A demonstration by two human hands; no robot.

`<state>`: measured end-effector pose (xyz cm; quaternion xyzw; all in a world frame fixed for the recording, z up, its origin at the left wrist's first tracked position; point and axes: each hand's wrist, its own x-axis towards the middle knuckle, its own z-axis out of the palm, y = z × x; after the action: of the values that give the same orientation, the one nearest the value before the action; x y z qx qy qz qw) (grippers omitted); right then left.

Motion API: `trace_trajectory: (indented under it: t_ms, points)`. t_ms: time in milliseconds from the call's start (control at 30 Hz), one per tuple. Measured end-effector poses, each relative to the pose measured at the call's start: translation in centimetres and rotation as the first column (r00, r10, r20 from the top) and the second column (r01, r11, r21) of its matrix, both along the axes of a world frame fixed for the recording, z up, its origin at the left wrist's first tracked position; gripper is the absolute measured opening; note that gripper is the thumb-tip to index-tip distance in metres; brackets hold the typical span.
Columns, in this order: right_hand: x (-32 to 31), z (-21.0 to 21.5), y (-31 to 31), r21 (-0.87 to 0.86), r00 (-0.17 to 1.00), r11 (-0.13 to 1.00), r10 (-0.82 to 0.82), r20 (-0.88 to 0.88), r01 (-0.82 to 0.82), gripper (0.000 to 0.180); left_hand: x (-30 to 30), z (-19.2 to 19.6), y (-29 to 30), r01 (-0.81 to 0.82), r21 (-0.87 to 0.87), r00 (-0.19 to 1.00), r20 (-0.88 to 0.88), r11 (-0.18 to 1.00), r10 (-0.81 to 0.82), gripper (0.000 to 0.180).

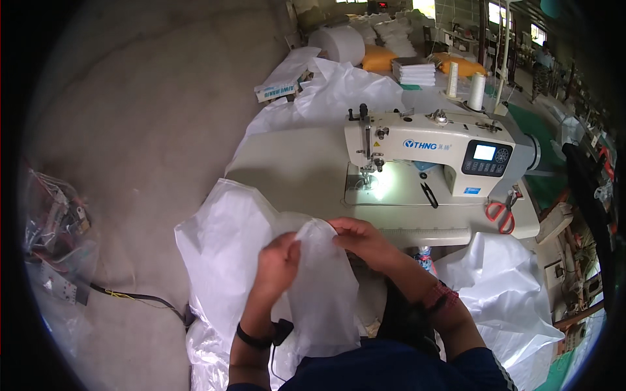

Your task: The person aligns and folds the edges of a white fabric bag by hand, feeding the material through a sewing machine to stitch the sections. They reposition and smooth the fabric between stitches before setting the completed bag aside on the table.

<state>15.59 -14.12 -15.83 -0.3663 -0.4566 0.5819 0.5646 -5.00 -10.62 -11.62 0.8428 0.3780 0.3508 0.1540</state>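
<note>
A large white plastic-like sheet [326, 280] hangs over the near left edge of the sewing table and down toward my lap. My left hand [279, 262] is closed on the sheet near its upper edge, fingers bent. Just to the right, my right hand [357, 238] pinches the same edge between thumb and fingers. Beyond my hands stands a white sewing machine [424, 140], its lamp lighting the needle area [369, 182]. The sheet lies in front of the needle area, apart from it.
Black thread snips [429, 195] and red-handled scissors [501, 216] lie on the table [287, 156]. Thread cones [476, 91] stand behind the machine. More white sheeting [502, 293] is heaped at right. Bagged items [59, 221] sit at far left, with a black cable [140, 296] on the floor.
</note>
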Motion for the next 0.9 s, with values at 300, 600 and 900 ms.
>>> trace_trajectory:
  t_ms: [300, 600, 900]
  points:
    - [-0.3, 0.0, 2.0, 0.464, 0.565, 0.813, -0.579, 0.588, 0.351, 0.020, -1.5, 1.0, 6.6, 0.192, -0.473, 0.977, 0.174, 0.860, -0.122, 0.012]
    - [-5.1, 0.0, -0.1, -0.223, 0.939, 0.969, -0.024, 0.343, 0.106, 0.034, -0.3, -0.7, 7.5, 0.310, -0.553, 0.914, 0.397, 0.773, -0.082, 0.016]
    - [-0.6, -4.2, 1.4, -0.266, 0.796, 0.943, -0.002, -0.605, -0.199, 0.017, -0.1, -2.5, 8.8, 0.309, -0.532, 0.875, 0.484, 0.788, -0.016, 0.014]
